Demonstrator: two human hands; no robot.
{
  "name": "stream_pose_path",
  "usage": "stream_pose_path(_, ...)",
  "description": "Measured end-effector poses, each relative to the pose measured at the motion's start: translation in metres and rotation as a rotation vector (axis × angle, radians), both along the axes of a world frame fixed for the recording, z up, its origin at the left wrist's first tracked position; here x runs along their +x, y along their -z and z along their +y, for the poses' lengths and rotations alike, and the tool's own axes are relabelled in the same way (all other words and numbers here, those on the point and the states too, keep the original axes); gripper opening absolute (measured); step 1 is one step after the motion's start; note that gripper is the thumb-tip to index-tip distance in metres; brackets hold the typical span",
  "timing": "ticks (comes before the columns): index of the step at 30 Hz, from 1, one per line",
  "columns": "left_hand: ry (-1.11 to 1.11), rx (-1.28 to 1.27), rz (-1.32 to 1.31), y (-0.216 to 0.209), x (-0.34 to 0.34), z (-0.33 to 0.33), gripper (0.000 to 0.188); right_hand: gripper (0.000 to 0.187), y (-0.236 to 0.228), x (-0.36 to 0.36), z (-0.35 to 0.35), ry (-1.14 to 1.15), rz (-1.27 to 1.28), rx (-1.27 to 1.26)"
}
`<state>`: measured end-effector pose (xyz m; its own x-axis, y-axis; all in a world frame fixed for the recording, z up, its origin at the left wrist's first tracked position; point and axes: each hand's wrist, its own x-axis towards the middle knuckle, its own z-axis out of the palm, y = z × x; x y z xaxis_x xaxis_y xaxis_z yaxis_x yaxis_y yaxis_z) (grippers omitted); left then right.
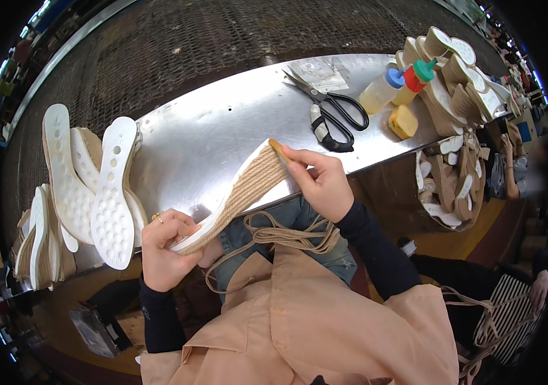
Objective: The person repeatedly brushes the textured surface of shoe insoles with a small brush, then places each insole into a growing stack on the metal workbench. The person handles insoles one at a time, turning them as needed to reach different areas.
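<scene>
A wedge shoe sole (pixel 248 186), white on top with rope-wrapped sides, is tilted over the near edge of the metal table. My left hand (pixel 170 247) grips its narrow toe end, fingers wrapped round it. At the thick heel end, my right hand (pixel 320 183) pinches a small tan-orange piece (pixel 278 151) against the rope side. What kind of piece it is I cannot make out, as the fingers cover part of it. Below the sole, a looped bundle of beige cord (pixel 287 234) lies across my lap.
Black-handled scissors (pixel 335 106) lie open-bladed on the metal table (pixel 190 144). Beside them are two squeeze bottles (pixel 383 90) and a yellow sponge-like block (pixel 403 122). Soles are piled at the left (pixel 68 186) and far right (pixel 453 83). More fill a brown container (pixel 425 212). A dark mesh belt (pixel 222 38) runs behind.
</scene>
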<state>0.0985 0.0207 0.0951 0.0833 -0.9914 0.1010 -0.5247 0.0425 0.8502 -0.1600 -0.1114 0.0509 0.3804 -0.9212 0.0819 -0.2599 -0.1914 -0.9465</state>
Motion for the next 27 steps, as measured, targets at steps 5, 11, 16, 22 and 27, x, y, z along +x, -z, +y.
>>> stream_pose_path(5,-0.025,0.022,0.043,0.003,0.000,0.003,0.017,0.027,-0.020,-0.003,-0.007,-0.101,0.539,-0.503)
stream_pose_path(11,-0.080,0.044,0.091,0.005,0.001,0.003,0.018,0.027,-0.017,-0.017,-0.018,-0.056,-0.184,0.400)
stream_pose_path(16,-0.028,0.047,0.074,0.003,0.002,0.001,0.022,0.029,0.001,-0.013,0.000,-0.052,-0.447,0.616)
stream_pose_path(22,-0.040,0.059,0.043,0.003,0.001,0.001,0.023,0.027,-0.003,-0.019,-0.018,-0.134,-0.286,0.495)
stream_pose_path(27,0.026,-0.143,-0.208,0.010,0.009,-0.002,0.019,0.026,-0.016,-0.027,-0.029,-0.145,-0.322,0.622)
